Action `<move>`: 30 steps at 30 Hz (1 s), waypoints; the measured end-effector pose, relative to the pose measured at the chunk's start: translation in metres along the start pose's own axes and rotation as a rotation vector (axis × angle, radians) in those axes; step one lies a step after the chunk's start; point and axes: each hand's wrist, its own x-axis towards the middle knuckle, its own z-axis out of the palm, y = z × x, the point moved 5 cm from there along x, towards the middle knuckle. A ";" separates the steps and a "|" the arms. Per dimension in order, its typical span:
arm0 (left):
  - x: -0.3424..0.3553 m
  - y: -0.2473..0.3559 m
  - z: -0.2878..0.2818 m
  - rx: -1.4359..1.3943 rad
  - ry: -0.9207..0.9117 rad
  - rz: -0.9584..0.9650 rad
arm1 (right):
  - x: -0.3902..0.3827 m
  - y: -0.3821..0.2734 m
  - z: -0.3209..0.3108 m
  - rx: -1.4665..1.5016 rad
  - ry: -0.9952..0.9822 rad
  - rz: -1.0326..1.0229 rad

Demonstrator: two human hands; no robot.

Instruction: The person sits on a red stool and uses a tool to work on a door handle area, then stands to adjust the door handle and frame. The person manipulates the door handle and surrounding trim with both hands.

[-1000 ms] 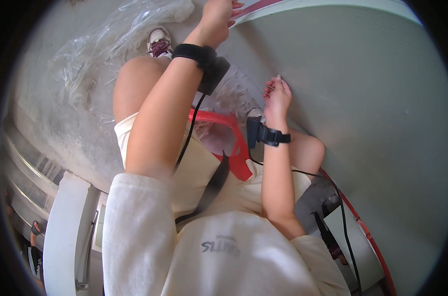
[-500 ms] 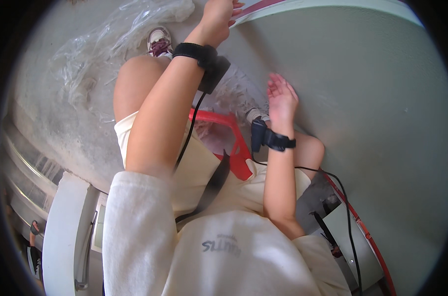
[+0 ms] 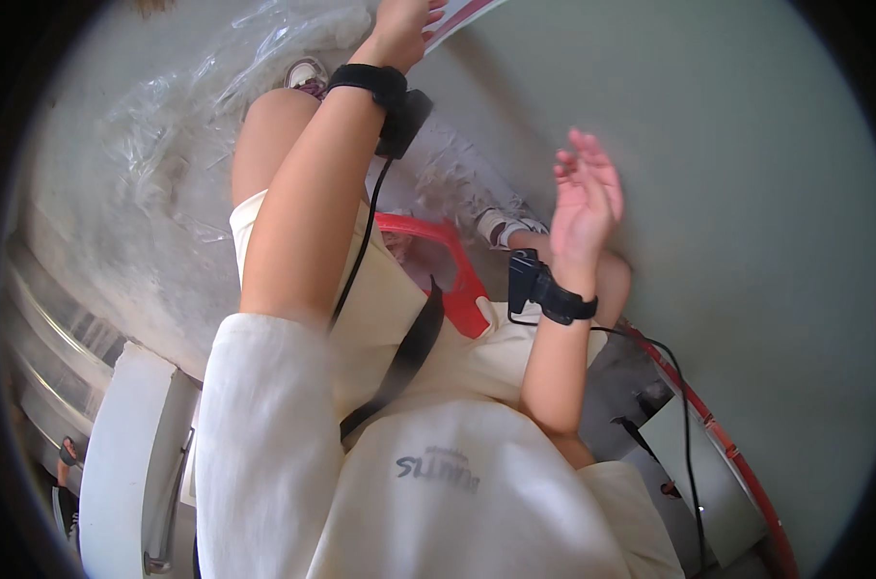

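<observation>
My left hand (image 3: 407, 24) is at the top edge of the view, its fingers curled on the red-and-white edge (image 3: 457, 24) of a large grey-green panel (image 3: 747, 193). My right hand (image 3: 585, 198) is open beside the panel's face, palm up and fingers loosely bent, holding nothing. A black device on a strap is on each wrist (image 3: 404, 121) (image 3: 530, 280), each with a cable. A red plastic stool (image 3: 467, 294) is under me.
Crumpled clear plastic (image 3: 158, 145) lies on the concrete floor (image 3: 129, 261) at the left, near my shoe (image 3: 305, 75). A white ledge with a handle (image 3: 129, 454) and metal steps (image 3: 62, 347) are at lower left, with part of another person (image 3: 67, 492). A light box (image 3: 689, 463) is at lower right.
My right hand has moved rightward and turned palm up, its fingers loosening. My left hand has shifted slightly up and left in the view, still at the panel's edge.
</observation>
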 end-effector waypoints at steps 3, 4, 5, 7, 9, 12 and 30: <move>-0.022 -0.002 -0.004 0.053 0.148 -0.009 | -0.011 -0.047 0.010 -0.014 -0.050 -0.217; -0.021 -0.005 -0.004 0.060 0.137 0.010 | -0.008 -0.046 0.009 -0.001 -0.049 -0.236; -0.023 -0.011 -0.008 0.109 0.207 0.027 | 0.000 -0.039 0.011 -0.062 -0.103 -0.265; -0.019 -0.045 -0.015 0.165 0.274 0.051 | 0.016 -0.018 0.005 -0.181 -0.194 -0.255; -0.011 -0.064 -0.029 0.325 0.350 0.042 | 0.023 0.013 0.010 -0.220 -0.211 -0.197; -0.033 -0.083 -0.013 0.306 0.280 -0.117 | 0.014 0.048 0.000 -0.459 -0.135 0.129; -0.141 -0.111 0.095 -0.689 -0.382 -0.160 | -0.135 -0.025 -0.189 -0.890 -0.058 -0.047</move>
